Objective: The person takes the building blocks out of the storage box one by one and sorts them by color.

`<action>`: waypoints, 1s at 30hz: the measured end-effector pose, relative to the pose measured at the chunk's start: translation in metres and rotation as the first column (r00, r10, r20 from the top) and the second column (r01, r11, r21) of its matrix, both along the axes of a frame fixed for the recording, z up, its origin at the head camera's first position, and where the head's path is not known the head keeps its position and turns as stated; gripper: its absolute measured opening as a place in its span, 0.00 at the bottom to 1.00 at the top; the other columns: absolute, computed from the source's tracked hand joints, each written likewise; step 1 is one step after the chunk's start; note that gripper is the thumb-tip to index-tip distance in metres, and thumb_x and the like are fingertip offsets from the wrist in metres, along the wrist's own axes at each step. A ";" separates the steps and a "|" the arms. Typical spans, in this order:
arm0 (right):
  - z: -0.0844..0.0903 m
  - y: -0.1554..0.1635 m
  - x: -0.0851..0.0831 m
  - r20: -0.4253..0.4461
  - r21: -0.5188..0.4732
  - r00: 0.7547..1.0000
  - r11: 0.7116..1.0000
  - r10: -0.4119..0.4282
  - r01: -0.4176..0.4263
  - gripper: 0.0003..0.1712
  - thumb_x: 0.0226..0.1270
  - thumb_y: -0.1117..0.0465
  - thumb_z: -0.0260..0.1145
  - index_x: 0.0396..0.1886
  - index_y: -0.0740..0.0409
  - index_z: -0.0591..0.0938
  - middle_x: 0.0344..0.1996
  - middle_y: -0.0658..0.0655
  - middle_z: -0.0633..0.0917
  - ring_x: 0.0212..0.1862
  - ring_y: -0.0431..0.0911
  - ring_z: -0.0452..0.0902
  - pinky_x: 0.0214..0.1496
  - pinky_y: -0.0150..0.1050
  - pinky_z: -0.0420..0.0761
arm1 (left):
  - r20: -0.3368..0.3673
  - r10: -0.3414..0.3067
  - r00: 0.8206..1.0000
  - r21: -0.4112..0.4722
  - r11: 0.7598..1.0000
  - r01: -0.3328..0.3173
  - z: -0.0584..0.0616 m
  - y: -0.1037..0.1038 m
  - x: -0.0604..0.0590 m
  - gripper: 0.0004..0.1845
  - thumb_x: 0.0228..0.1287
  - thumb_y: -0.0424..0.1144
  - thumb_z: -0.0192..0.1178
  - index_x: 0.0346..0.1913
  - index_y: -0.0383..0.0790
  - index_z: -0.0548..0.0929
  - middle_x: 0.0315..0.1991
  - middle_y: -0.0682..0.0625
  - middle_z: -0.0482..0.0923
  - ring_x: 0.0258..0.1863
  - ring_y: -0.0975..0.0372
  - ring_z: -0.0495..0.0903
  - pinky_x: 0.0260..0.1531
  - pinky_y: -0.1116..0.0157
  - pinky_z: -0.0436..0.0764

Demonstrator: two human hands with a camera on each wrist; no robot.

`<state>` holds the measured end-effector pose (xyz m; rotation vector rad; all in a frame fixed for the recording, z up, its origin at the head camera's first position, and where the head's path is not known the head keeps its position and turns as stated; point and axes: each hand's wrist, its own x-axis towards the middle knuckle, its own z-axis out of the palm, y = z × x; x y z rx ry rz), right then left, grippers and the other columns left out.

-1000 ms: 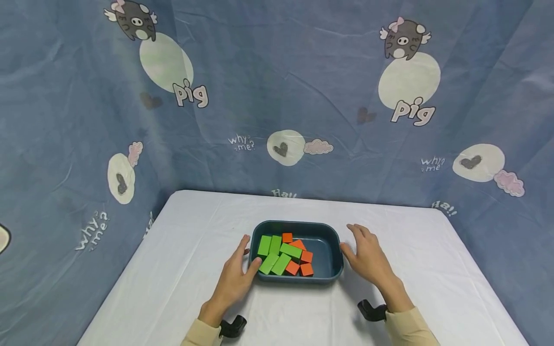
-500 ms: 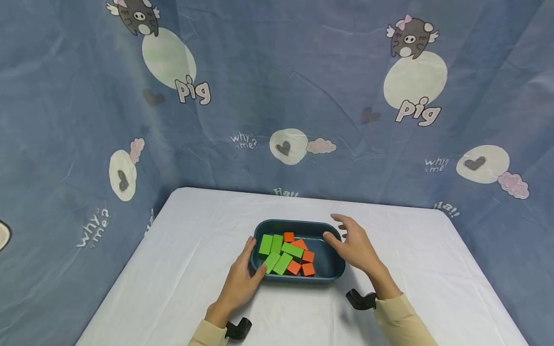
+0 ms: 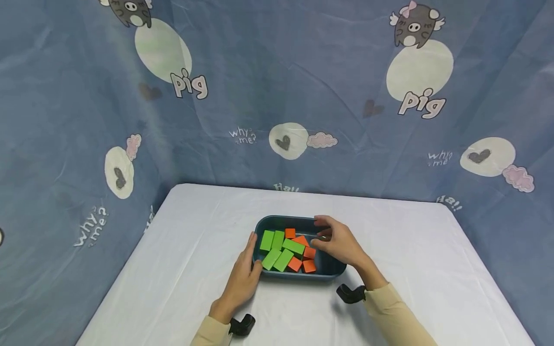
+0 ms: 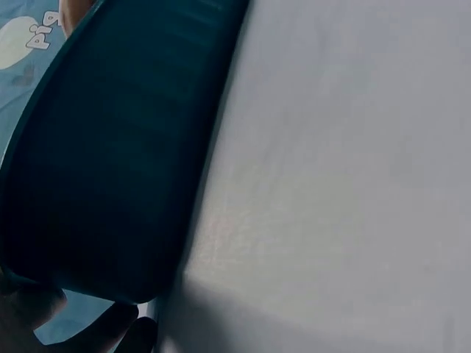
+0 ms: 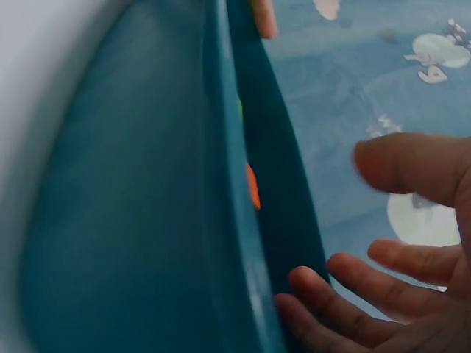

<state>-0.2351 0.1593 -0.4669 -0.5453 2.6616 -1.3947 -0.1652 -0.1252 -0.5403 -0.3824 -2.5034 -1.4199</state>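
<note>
A dark teal rectangular tub with rounded corners (image 3: 298,276) stands on the table. Several green rectangular blocks (image 3: 293,247) fill its left part, and smaller orange blocks (image 3: 309,265) lie beside them toward the middle. My left hand (image 3: 242,276) rests along the tub's left end, fingers straight and thumb by the front left corner. Dark fingertips (image 4: 107,329) show at that end in the left wrist view. Over the tub's right half hovers my right hand (image 3: 342,244), thumb and fingers apart with nothing between them. The right wrist view shows its spread fingers (image 5: 397,288) beside the rim.
White cloth covers the table (image 3: 207,230). Behind and at the sides hangs a blue curtain (image 3: 242,86) printed with pigs and hearts. A black wrist camera (image 3: 351,293) sits under the right wrist, another black camera (image 3: 243,325) by the left.
My right hand has moved left from outside the tub's right end to over its inside. Its thumb and fingers have come closer together. The left hand stays at the left end.
</note>
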 end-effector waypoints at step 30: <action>-0.014 -0.015 0.001 0.099 0.185 0.985 0.970 0.142 -0.159 0.32 0.50 0.80 0.74 0.57 0.65 0.77 0.48 0.59 0.83 0.44 0.49 0.84 0.47 0.45 0.85 | 0.028 0.003 1.000 -0.048 0.999 -0.001 0.006 0.000 0.004 0.39 0.67 0.26 0.50 0.80 0.33 0.54 0.81 0.43 0.50 0.77 0.51 0.56 0.72 0.62 0.56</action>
